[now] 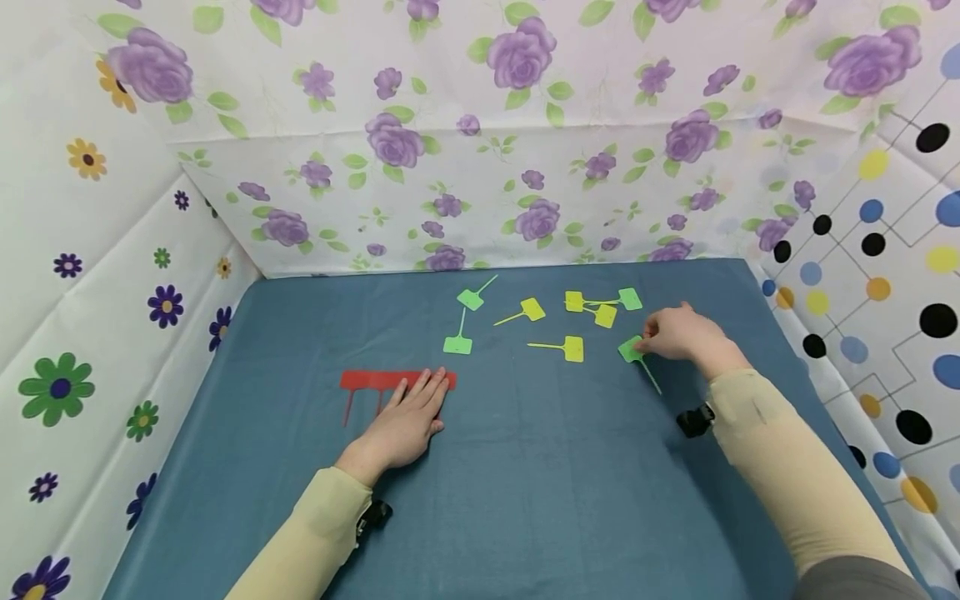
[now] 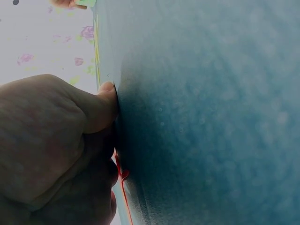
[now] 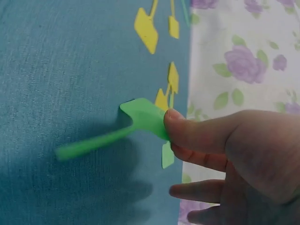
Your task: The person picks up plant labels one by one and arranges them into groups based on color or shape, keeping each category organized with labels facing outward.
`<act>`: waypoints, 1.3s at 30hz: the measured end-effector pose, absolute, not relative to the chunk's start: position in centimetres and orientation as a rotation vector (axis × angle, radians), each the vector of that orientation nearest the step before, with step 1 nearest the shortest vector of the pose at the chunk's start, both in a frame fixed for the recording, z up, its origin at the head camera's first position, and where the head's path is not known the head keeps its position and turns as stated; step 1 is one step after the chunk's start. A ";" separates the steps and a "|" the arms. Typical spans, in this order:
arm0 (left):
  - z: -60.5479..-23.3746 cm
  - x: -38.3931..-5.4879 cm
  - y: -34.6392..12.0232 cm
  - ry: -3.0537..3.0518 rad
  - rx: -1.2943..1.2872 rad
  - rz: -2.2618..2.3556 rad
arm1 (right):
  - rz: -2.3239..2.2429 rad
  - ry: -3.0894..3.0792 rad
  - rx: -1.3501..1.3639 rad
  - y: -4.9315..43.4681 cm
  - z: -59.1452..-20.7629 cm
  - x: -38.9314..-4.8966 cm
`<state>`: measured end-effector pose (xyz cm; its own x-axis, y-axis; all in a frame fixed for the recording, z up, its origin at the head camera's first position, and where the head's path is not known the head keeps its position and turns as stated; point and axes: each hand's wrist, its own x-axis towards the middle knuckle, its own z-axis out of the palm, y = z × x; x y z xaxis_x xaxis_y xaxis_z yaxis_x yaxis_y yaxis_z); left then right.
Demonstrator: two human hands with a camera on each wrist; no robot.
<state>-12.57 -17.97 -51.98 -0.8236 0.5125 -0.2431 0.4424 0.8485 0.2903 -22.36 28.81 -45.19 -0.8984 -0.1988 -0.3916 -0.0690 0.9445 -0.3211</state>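
Observation:
My left hand (image 1: 405, 423) lies with straight fingers over the right part of a row of red T-shaped plant labels (image 1: 367, 380), set side by side with their stems toward me. Its fingers hide some of the stems; a thin red edge (image 2: 123, 187) shows below the hand in the left wrist view. My right hand (image 1: 686, 335) pinches a green plant label (image 3: 149, 118) by its flat head between thumb and finger. That label's stem slants toward me, above the blue cloth.
Loose yellow plant labels (image 1: 573, 348) and green plant labels (image 1: 458, 345) lie scattered at the middle and back of the blue cloth (image 1: 525, 500). Some overlap near a green label (image 1: 630, 298) by my right hand. Flowered sheets (image 1: 480, 200) wall the back and left; a dotted sheet (image 1: 877, 289) stands right.

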 end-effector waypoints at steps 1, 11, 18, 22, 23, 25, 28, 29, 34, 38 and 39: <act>-51.9 -12.6 -18.0 2.711 0.719 0.316 | -0.458 2.651 -0.206 29.0 -45.2 -22.3; -51.9 -12.6 -18.0 2.704 0.728 0.294 | -0.702 2.653 -0.157 28.3 -46.6 -19.9; -51.9 -12.5 -18.0 2.705 0.730 0.315 | -0.996 2.669 -0.074 25.8 -48.1 -17.7; -51.8 -12.5 -18.0 2.708 0.724 0.314 | -1.098 2.663 -0.088 24.2 -48.8 -16.9; -51.8 -12.5 -18.0 2.707 0.722 0.310 | -1.119 2.657 -0.088 23.8 -48.9 -16.7; -51.8 -12.5 -18.0 2.709 0.720 0.304 | -1.147 2.654 -0.088 23.0 -49.1 -16.5; -51.9 -12.6 -18.0 2.708 0.725 0.303 | -1.182 2.661 -0.081 21.9 -49.5 -16.4; -51.9 -12.6 -18.0 2.707 0.726 0.304 | -1.187 2.667 -0.084 21.5 -49.6 -16.3; -52.0 -12.6 -18.0 2.707 0.719 0.305 | -1.245 2.671 -0.089 19.3 -50.1 -16.2; -52.0 -12.6 -18.1 2.710 0.717 0.323 | -1.318 2.659 -0.071 17.6 -50.5 -16.2; -52.0 -12.6 -18.1 2.709 0.717 0.321 | -1.331 2.659 -0.074 17.1 -50.6 -16.2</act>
